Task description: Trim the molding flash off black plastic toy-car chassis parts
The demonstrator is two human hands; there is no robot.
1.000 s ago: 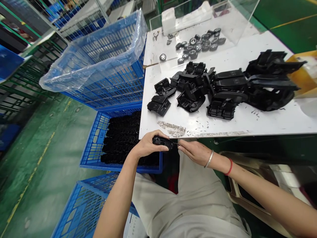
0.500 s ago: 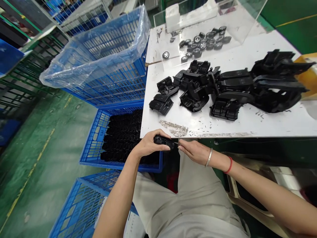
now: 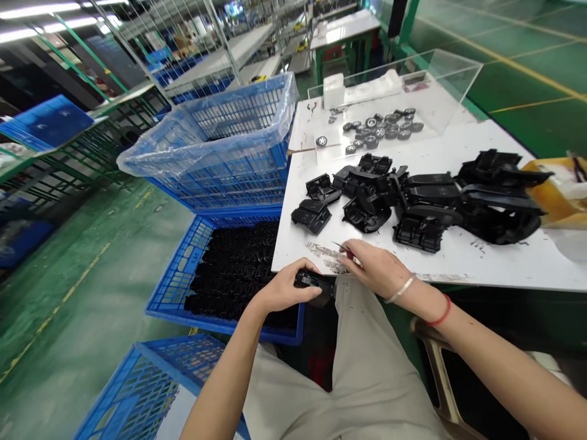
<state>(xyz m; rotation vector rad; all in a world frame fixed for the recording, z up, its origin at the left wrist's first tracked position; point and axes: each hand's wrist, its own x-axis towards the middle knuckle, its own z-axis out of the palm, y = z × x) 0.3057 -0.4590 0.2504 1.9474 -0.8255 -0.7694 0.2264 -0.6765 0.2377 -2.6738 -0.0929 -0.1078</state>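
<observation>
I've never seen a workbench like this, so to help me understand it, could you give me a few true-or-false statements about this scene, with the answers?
1. The left hand holds a black plastic part. True.
2. The right hand wears a glove. False: it is bare, and its fingers pinch a thin pointed tool.
3. The blue crate beside the hands is empty. False: it is full of black plastic parts.
4. A silver bangle and a red string circle the right wrist. True.
5. The small wheels lie on the floor. False: they sit on a clear plastic tray on the white table.
</observation>
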